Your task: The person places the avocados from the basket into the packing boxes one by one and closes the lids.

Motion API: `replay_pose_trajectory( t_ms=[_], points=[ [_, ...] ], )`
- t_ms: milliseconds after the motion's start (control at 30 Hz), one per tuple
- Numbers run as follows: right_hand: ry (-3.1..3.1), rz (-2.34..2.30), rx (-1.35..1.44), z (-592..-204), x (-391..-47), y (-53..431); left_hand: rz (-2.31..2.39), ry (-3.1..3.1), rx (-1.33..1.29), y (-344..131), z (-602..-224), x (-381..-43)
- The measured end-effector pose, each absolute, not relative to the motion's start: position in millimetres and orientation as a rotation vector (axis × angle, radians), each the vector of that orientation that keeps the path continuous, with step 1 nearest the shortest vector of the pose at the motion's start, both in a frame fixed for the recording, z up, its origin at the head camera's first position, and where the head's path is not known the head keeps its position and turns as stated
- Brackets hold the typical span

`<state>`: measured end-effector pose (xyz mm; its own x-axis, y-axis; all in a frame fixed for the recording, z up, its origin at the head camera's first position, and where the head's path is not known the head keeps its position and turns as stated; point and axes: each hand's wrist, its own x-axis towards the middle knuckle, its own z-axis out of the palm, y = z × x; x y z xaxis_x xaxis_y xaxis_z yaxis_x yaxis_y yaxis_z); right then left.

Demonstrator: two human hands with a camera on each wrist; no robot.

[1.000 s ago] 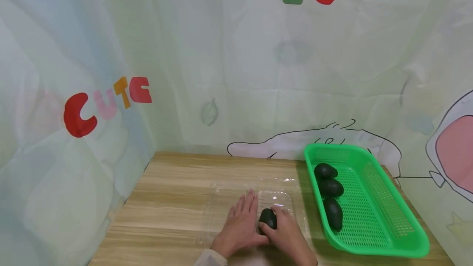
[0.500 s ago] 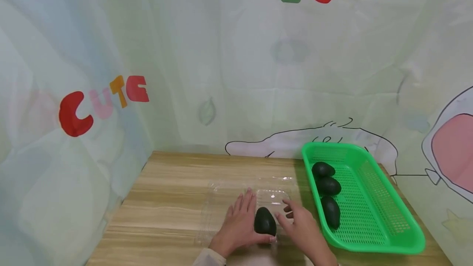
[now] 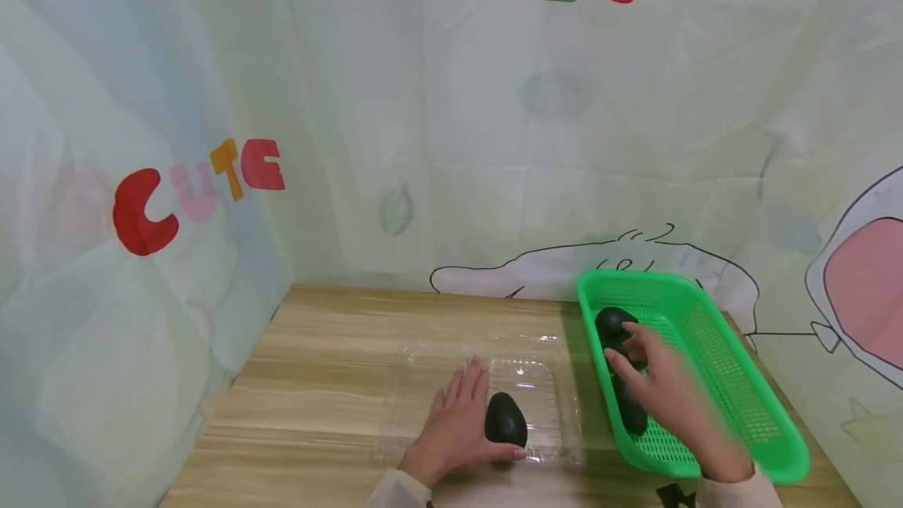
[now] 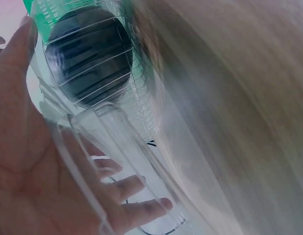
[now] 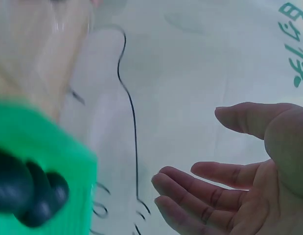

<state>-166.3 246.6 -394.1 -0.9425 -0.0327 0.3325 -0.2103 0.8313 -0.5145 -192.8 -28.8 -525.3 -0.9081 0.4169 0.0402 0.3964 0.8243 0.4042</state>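
Observation:
A dark avocado lies in the right half of an opened clear plastic box. My left hand rests flat on the middle of the box, fingers straight, its thumb along the avocado's near side. Through the ridged plastic, the left wrist view shows that avocado beside the palm. Over the green basket, my right hand hovers with fingers loosely spread around the dark avocados there, partly covering them. The right wrist view shows its fingers apart with nothing between them.
The basket stands at the right of the wooden table, its several avocados along its left wall. A printed cloth hangs behind and at the sides. A small black object shows by the right cuff.
My right hand has let go of the avocado in the box and moved right and away, over the basket. My left hand has stayed in place on the box.

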Motion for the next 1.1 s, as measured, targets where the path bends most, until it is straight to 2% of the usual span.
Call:
replay_pose_trajectory(
  t_ms=[167, 400, 700, 1100],
  points=[
    [-2.812, 0.633, 0.187, -375, -185, 276, 0.626, 2.953, 0.66, -29, -525, -193],
    [-2.95, 0.509, 0.251, -373, -223, 302, 0.618, 2.958, 0.667, -30, -521, -193],
    [-3.126, 0.403, 0.414, -399, -279, 322, 0.633, 2.924, 0.646, -30, -520, -191],
    [-3.27, 0.33, 0.497, -440, -316, 335, 0.61, 2.947, 0.656, -30, -521, -190]
  ],
)
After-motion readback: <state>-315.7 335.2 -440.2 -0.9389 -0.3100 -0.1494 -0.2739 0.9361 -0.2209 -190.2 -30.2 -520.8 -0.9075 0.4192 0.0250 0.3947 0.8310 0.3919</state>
